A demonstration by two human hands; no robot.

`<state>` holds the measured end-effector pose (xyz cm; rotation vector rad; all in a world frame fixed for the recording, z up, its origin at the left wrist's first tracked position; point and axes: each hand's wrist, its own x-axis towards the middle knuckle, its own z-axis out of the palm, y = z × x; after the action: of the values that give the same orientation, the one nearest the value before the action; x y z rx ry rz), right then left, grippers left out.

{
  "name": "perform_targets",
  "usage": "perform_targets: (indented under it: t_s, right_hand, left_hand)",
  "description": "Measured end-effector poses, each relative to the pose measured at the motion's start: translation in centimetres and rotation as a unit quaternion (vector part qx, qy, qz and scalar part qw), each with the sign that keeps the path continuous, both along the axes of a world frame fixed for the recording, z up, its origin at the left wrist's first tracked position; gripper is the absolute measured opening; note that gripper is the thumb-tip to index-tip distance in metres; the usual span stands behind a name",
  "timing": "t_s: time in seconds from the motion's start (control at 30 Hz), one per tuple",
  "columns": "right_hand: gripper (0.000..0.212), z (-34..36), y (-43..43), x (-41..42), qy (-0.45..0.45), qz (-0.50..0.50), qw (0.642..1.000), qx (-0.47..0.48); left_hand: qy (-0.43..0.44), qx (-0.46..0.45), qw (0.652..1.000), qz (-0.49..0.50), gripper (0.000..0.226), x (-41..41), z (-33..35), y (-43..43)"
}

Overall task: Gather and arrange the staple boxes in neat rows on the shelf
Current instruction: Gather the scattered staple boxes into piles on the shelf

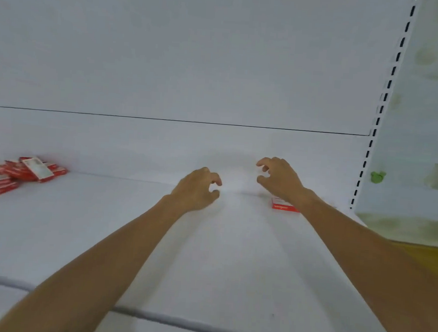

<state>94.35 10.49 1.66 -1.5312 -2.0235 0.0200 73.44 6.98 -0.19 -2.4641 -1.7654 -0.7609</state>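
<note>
On shelf (78, 233): pile of boxes (17, 175) at far left by back edge, some lying on others. One box (282, 206) sits alone by back edge, right of centre, partly hidden behind R wrist. L hand (198, 187) & R hand (279, 179) are over back-centre, apart, L to the left. Back panel (168, 58) stands behind the shelf, w/ upright (389, 87) at back-right corner.

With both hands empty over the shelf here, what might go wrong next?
The right hand and its wrist cover part of the lone red box, so it could be nudged askew. The jumbled pile of boxes lies far to the left, near the frame edge; dragging them over may scatter them.
</note>
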Motion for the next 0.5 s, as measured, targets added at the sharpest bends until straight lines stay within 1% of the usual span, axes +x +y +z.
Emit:
perform_targets:
  t_s: [0.17,0.3,0.5]
  right_hand:
    - [0.037,-0.2,-1.1,-13.3,0.019,0.117,0.993,-0.024]
    - [0.039,-0.3,-3.8,-24.3,0.004,0.217,0.976,-0.028]
    - [0.043,-0.2,-8.0,-36.4,-0.004,0.295,0.955,-0.029]
  left_hand:
    - [-0.009,0.008,0.993,0.114,0.022,-12.4,0.8,-5.9]
    - [-0.01,0.011,0.978,0.207,0.021,-22.1,0.7,-11.3]
    - [-0.026,0.012,0.957,0.287,0.02,-33.0,0.7,-18.1]
